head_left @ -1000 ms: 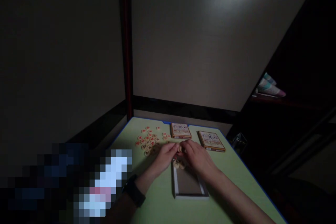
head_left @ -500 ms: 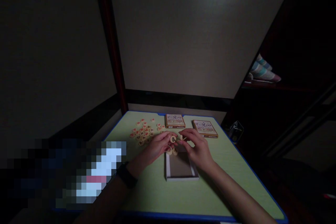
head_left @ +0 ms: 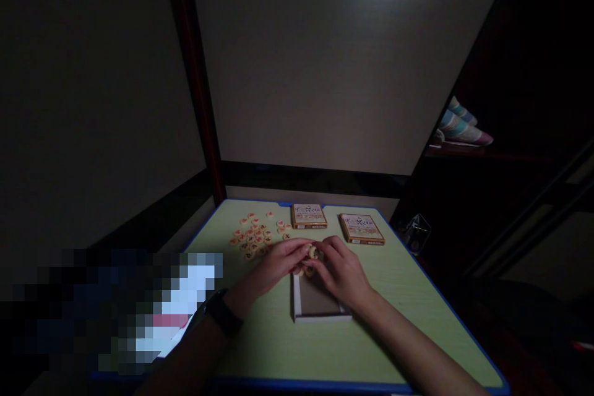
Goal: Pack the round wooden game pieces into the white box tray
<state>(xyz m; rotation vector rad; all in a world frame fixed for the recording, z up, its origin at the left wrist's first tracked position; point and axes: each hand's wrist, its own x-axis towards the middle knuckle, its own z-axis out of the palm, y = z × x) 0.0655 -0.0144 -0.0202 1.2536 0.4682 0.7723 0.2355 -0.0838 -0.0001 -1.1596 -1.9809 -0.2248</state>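
Observation:
Both hands meet over the far end of a shallow open box tray [head_left: 320,297]. Round wooden xiangqi pieces [head_left: 314,252] sit between the fingertips of my left hand [head_left: 288,257] and my right hand [head_left: 341,269]. The fingers of each hand are closed on them, and they hide how many there are. Just below the fingers, a couple of pieces [head_left: 309,272] lie at the tray's far end. Left of my hands, several loose pieces [head_left: 250,238] with red or black characters are spread over the green table [head_left: 394,328].
Two flat printed boxes, a middle one [head_left: 309,216] and a right one [head_left: 362,229], lie near the table's far edge. A pixelated bright patch [head_left: 180,297] covers the left side. Striped cloth items [head_left: 464,127] rest on a shelf at right. A wall panel [head_left: 315,74] stands behind the table.
My right hand has moved left until its fingers meet those of my left hand. The pieces that were held apart are now together between both hands.

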